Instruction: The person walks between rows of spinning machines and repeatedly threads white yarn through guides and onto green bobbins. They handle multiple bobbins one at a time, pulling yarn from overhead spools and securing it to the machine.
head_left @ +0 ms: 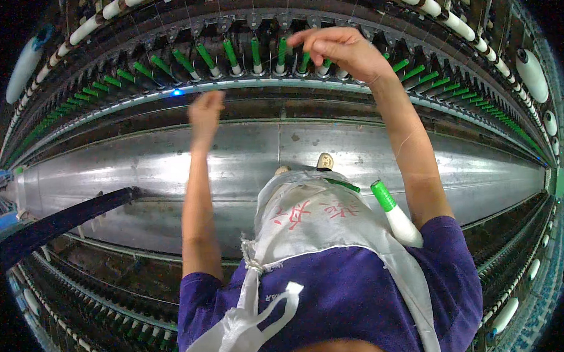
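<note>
Closest in, the person's purple short-sleeved shirt (356,292) fills the lower edge, with a white cloth apron pouch (309,216) tied over it, red marks on its front. A green-topped white plastic bobbin (394,212) pokes out at the pouch's right side, tucked against the right upper arm, and a second green tip shows just beside it at the pouch's rim.

Beyond the pouch runs the long grey sheet-metal panel (168,162) of the spinning frame, with a dark blue bar (63,220) slanting across its left part.

Further out, both bare arms reach to the machine. The left hand (205,113) is raised in front of the panel's upper edge, fingers loosely curled and half closed; whether anything lies between them I cannot tell (any thread would be too fine to see). The right hand (342,47) reaches higher, its fingers bent down and pinched together at the row of green spindle bobbins (229,55), touching or just over the ones near the middle.

Farthest, a rail of white yarn packages (438,12) curves above the row.
</note>
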The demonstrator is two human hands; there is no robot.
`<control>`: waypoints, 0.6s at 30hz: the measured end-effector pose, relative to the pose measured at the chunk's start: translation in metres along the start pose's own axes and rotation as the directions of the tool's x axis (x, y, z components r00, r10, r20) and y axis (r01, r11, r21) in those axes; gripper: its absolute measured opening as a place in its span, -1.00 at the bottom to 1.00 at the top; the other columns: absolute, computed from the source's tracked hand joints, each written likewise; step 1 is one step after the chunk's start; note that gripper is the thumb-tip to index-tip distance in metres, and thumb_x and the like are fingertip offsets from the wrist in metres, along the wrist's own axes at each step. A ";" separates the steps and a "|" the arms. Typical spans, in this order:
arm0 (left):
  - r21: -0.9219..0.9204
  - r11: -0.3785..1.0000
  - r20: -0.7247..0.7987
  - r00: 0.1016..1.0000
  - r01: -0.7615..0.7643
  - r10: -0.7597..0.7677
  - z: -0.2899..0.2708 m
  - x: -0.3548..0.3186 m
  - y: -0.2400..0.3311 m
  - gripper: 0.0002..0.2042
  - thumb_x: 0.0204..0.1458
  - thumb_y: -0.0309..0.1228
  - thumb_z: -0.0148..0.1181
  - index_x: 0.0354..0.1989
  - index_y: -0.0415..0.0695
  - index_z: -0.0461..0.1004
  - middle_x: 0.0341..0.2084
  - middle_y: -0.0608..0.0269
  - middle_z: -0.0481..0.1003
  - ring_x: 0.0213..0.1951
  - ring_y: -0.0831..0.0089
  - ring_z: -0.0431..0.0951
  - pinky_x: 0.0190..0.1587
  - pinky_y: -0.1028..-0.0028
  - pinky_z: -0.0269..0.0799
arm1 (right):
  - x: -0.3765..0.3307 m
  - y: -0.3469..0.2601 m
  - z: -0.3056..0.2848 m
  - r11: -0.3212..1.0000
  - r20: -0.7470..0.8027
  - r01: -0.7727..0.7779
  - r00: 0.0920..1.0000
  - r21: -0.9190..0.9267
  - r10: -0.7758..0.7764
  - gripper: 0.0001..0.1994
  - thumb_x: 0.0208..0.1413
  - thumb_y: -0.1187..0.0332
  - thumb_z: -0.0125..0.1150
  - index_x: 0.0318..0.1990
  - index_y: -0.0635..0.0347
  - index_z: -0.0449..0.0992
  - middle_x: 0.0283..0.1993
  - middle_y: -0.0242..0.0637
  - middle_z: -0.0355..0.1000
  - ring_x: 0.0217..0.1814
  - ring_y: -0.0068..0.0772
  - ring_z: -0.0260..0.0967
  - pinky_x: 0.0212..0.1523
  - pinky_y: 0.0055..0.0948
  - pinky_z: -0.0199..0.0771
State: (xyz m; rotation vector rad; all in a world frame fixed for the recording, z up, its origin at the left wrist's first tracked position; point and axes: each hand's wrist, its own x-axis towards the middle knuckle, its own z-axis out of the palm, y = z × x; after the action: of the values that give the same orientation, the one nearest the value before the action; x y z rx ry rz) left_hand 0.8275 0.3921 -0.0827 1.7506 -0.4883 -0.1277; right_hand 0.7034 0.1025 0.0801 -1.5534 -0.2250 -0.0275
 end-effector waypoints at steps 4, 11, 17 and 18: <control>-0.090 0.944 0.236 0.928 0.317 -0.289 0.083 -0.038 -0.021 -0.82 0.01 -0.39 0.14 -0.29 -0.22 0.52 -0.50 0.34 0.51 -0.51 0.62 0.45 -0.41 0.62 0.37 | 0.016 0.009 -0.010 0.970 -0.315 0.040 0.948 0.238 0.038 -0.82 0.11 0.37 0.03 -0.25 0.28 0.50 -0.23 -0.25 0.45 -0.42 -0.63 0.28 -0.32 -0.64 0.32; -0.035 0.917 0.261 0.890 0.396 -0.374 0.112 -0.090 -0.030 -0.82 -0.01 -0.37 0.14 -0.36 -0.24 0.52 -0.62 0.40 0.46 -0.57 0.67 0.38 -0.48 0.65 0.27 | 0.060 0.047 -0.046 0.994 -0.774 -0.048 0.624 0.098 0.106 -0.84 0.03 0.41 0.13 -0.27 0.30 0.51 -0.40 -0.34 0.44 -0.41 -0.60 0.29 -0.32 -0.59 0.30; -0.022 0.943 0.221 0.922 0.332 -0.320 0.103 -0.115 -0.055 -0.83 -0.02 -0.39 0.16 -0.37 -0.25 0.52 -0.63 0.40 0.44 -0.55 0.68 0.36 -0.48 0.63 0.26 | 0.091 0.052 -0.061 0.996 -0.897 -0.052 0.431 0.079 0.094 -0.85 -0.04 0.44 0.19 -0.29 0.24 0.56 -0.20 -0.28 0.47 -0.15 -0.43 0.32 -0.04 -0.38 0.21; -0.035 0.932 0.229 0.911 0.361 -0.344 0.102 -0.119 -0.057 -0.84 -0.02 -0.40 0.16 -0.36 -0.25 0.52 -0.63 0.40 0.43 -0.54 0.68 0.35 -0.47 0.63 0.26 | 0.094 0.051 -0.062 0.988 -0.904 -0.025 0.400 0.155 0.152 -0.91 -0.01 0.45 0.11 -0.37 0.25 0.51 -0.21 -0.25 0.43 -0.16 -0.35 0.29 -0.08 -0.34 0.22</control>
State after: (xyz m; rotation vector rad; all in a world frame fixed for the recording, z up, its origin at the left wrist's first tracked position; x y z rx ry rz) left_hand 0.6993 0.3546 -0.1832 1.7426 -0.3146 -0.5958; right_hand 0.8119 0.0534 0.0446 -1.2113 0.7553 -0.7799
